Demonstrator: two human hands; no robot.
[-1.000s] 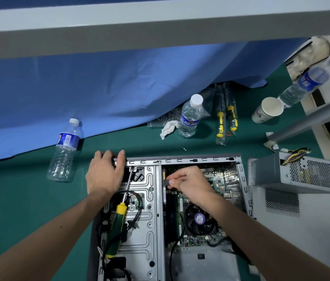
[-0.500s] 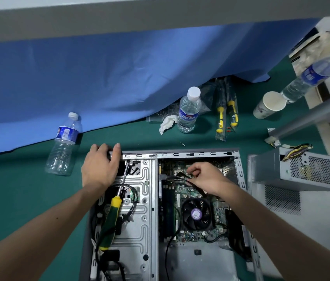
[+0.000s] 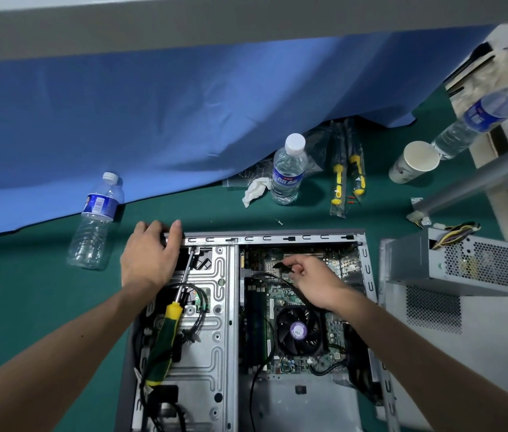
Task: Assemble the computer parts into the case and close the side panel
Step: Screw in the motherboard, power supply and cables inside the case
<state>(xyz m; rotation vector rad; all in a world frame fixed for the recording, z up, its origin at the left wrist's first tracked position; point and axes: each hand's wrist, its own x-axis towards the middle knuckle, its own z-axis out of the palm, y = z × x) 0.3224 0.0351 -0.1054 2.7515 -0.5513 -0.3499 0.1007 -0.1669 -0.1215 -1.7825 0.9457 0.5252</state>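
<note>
Open case (image 3: 277, 239) lying on green mat (image 3: 22, 307), screwdriver (image 3: 165, 335) resting in drive bay, right hand (image 3: 311, 283) pinching black cable (image 3: 280, 265) over motherboard (image 3: 293, 294), left hand (image 3: 149, 254) curled over case's far rim, power supply (image 3: 458, 263) just right, bottles (image 3: 287, 169) beyond

Left hand (image 3: 149, 257) fingers curled, gripping; right hand (image 3: 315, 282) fingers pinching, both forearms extended.
</note>
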